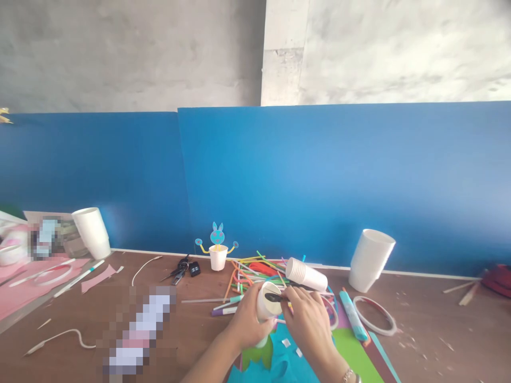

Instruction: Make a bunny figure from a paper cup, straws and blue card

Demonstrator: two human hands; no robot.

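Note:
My left hand [246,315] is wrapped round a white paper cup [263,303], tilted so that its mouth faces me. My right hand [309,319] is closed on a black tool [273,298] that looks like scissors, its dark end at the cup's mouth. Fingers cover the rest of the tool, so its exact kind is unclear. Below both hands lie sheets of blue paper [275,369] and green paper [351,346]. Small white squares [286,343] rest on the blue sheet.
Colourful straws and pipe cleaners [255,268] are heaped behind my hands. Nearby stand a rabbit-figure cup [217,259] and a lying cup stack [305,274]. An upright cup stack [370,260], tape roll [375,331] and blue tube [353,315] are right; keys [179,270] are left.

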